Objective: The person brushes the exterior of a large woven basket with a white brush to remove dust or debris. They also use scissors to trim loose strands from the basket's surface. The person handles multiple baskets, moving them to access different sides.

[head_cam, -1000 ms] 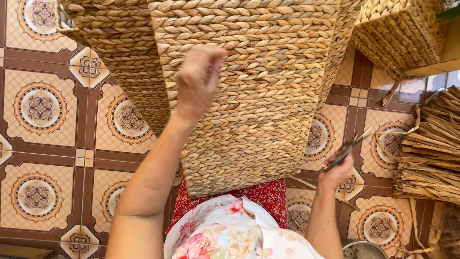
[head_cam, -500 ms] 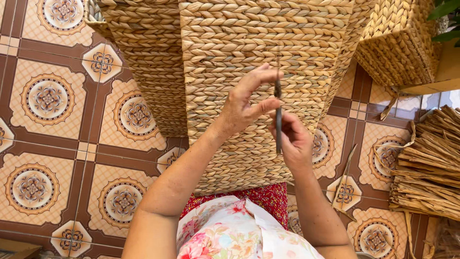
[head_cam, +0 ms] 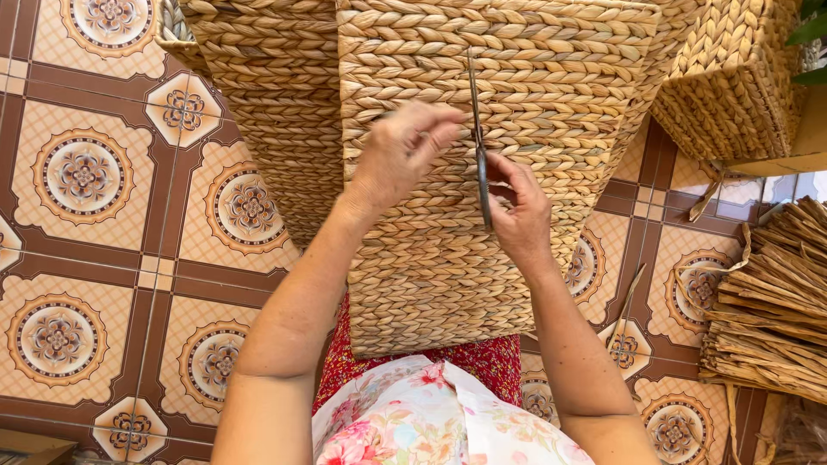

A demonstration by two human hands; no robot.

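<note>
A tall woven straw basket (head_cam: 431, 258) stands in front of me, its side facing the camera. My right hand (head_cam: 519, 211) grips a pair of dark scissors (head_cam: 480, 146) held upright, blades pointing up against the weave. My left hand (head_cam: 401, 155) hovers just left of the blades, its fingers pinched together near the basket wall. Whether a strand sits between those fingers is too small to tell.
A second woven basket (head_cam: 267, 112) stands behind on the left and a third (head_cam: 732, 77) at the upper right. A bundle of dried straw strips (head_cam: 775, 301) lies at the right. Patterned floor tiles (head_cam: 86, 215) surround everything; red cloth (head_cam: 482, 362) lies under the basket.
My right hand came in from the right side with the scissors and raised them against the basket. My left hand dropped from the basket's upper wall to meet it.
</note>
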